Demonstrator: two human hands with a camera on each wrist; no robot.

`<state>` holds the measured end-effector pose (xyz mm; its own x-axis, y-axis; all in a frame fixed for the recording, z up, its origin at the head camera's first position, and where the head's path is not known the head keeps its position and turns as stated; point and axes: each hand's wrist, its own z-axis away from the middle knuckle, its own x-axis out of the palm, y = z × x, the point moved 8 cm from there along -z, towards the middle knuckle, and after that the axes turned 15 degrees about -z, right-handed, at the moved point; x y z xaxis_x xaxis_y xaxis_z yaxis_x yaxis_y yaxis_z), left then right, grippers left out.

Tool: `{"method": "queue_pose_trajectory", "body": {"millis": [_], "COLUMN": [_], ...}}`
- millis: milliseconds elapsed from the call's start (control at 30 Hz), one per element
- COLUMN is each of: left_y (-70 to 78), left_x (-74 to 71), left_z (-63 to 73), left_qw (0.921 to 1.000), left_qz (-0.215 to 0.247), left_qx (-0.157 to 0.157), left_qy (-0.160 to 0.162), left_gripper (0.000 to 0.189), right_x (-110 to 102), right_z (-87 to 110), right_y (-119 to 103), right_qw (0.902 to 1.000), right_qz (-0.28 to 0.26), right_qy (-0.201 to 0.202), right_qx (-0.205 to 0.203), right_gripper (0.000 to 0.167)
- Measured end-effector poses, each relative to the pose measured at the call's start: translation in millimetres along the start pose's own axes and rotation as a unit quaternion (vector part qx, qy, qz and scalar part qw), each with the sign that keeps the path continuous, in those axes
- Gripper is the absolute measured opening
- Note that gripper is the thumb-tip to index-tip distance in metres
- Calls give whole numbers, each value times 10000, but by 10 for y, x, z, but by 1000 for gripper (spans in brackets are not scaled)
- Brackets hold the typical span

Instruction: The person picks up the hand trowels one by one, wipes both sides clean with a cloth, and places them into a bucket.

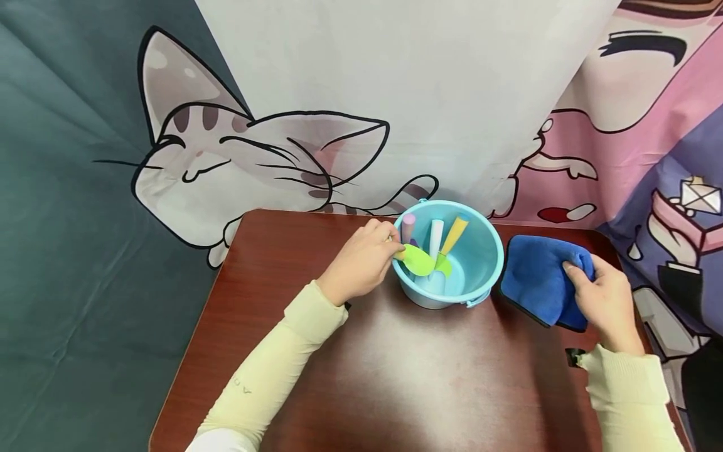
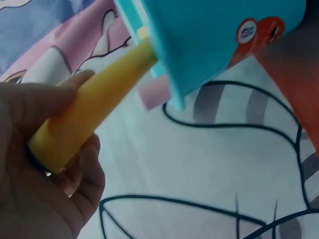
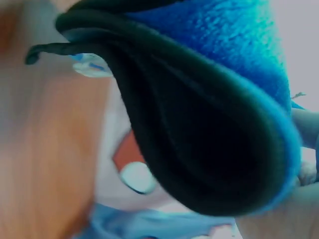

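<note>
My left hand [image 1: 364, 260] grips the yellow handle [image 2: 94, 104] of a toy shovel at the left rim of a light blue bucket [image 1: 482, 257]. The shovel's green blade [image 1: 418, 260] lies over the bucket's opening in the head view. Inside stand several more toy tools: one with a pink handle [image 1: 408, 227], one with a pale blue handle [image 1: 436, 237] and another with a yellow handle [image 1: 455, 232]. To the right of the bucket, my right hand [image 1: 607, 298] pinches a folded blue cloth [image 1: 533, 276] by its right side. Dark edging [image 3: 149, 124] borders the cloth.
Under both hands is a dark red-brown wooden table [image 1: 407, 376]. A printed cartoon curtain [image 1: 452, 94] hangs right behind its back edge, close to the bucket. The bucket's handle [image 1: 479, 297] hangs at its front right rim. Something black [image 1: 703, 389] stands at the far right.
</note>
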<state>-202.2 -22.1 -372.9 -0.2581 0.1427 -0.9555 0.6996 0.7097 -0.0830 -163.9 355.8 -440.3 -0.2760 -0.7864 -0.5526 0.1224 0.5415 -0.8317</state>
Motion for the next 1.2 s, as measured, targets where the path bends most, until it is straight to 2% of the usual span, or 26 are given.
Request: {"method": "queue_pose_trajectory", "body": {"millis": [100, 133, 167, 200, 233, 300, 333, 367, 400, 433, 500, 567, 633, 700, 767, 833, 1033, 1200], "left_y": [60, 79, 98, 118, 136, 171, 187, 200, 211, 219, 220, 209, 196, 179, 163, 147, 122, 101], "left_x": [147, 197, 244, 283, 316, 377, 399, 417, 429, 440, 454, 465, 482, 508, 534, 553, 581, 598], "left_z": [-49, -59, -69, -78, -88, -102, -108, -113, -116, -117, -117, -110, -104, -99, -93, -87, -46, 8], "left_qw": [9992, 9987, 9982, 9979, 9977, 9974, 9974, 9974, 9974, 9974, 9974, 9973, 9972, 9967, 9958, 9948, 9935, 9926], "left_qz": [-242, -289, -318, -318, -302, -289, -248, -224, -189, -181, -179, -175, -109, 21, 187, 320, 445, 581], "left_qx": [-73, -93, -112, -127, -137, -145, -146, -146, -149, -148, -185, -272, -373, -513, -662, -799, -962, -966], "left_qy": [-299, -401, -487, -551, -593, -652, -667, -676, -680, -684, -674, -652, -635, -621, -600, -547, -419, -442], "left_gripper": [23, 23, 23, 24, 23, 24, 24, 24, 24, 24, 25, 24, 25, 25, 26, 25, 23, 24], "right_x": [94, 137, 181, 228, 268, 315, 325, 322, 317, 305, 283, 241, 182, 102, 52, 40, 96, 144], "right_z": [-91, -114, -131, -144, -154, -157, -155, -156, -157, -159, -169, -184, -190, -185, -162, -128, 3, 108], "right_y": [201, 279, 366, 454, 544, 730, 819, 900, 976, 1047, 1176, 1297, 1417, 1524, 1602, 1653, 1657, 1501], "right_qw": [9979, 9935, 9851, 9706, 9520, 9152, 9014, 8982, 8983, 9058, 9237, 9469, 9624, 9721, 9751, 9751, 9717, 9773], "right_qz": [-558, -994, -1519, -2150, -2744, -3574, -3810, -3819, -3766, -3538, -2992, -2192, -1406, -628, -86, 83, -242, -182], "right_qy": [-154, -257, -344, -440, -490, -467, -450, -440, -469, -501, -616, -674, -587, -354, -138, 54, 675, 949], "right_qx": [302, 490, 736, 987, 1263, 1801, 2007, 2133, 2217, 2277, 2312, 2254, 2247, 2231, 2213, 2215, 2250, 1886], "right_gripper": [31, 27, 24, 19, 14, 7, 6, 6, 6, 10, 30, 50, 65, 67, 65, 66, 70, 64]}}
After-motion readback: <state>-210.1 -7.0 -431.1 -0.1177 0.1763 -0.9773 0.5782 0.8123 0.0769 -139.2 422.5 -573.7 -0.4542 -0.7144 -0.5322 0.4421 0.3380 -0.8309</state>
